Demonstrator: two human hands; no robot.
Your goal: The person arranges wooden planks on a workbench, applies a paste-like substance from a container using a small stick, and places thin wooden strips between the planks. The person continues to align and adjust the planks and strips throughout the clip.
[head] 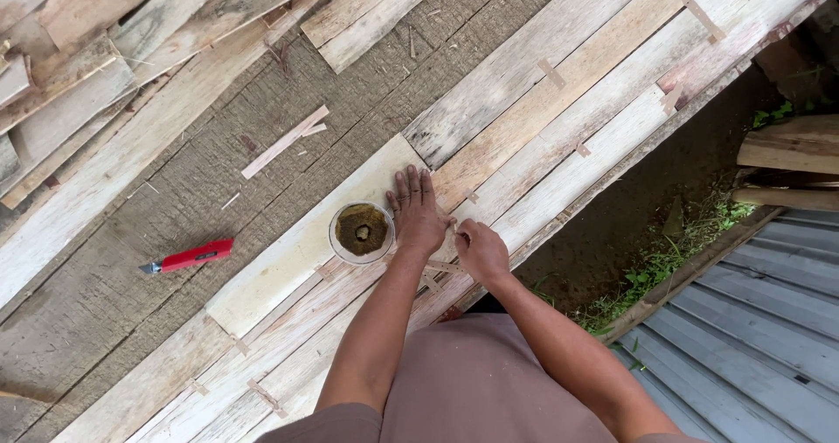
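Brown shirt cloth [489, 382] fills the near edge, both bare forearms reaching out from it. Left hand [418, 211] lies flat, fingers spread and pressing down on the joined pale veneer sheets [542, 137] that cover the table. Right hand [480, 251], just beside it, has its grip pinched together on a thin strip of tape [446, 266] lying across a seam. Touching the left hand's outer side stands a round clear cup of brownish glue [362, 231]. Well apart, further out on that side, a red utility knife [188, 257] rests on rough grey wood [218, 155].
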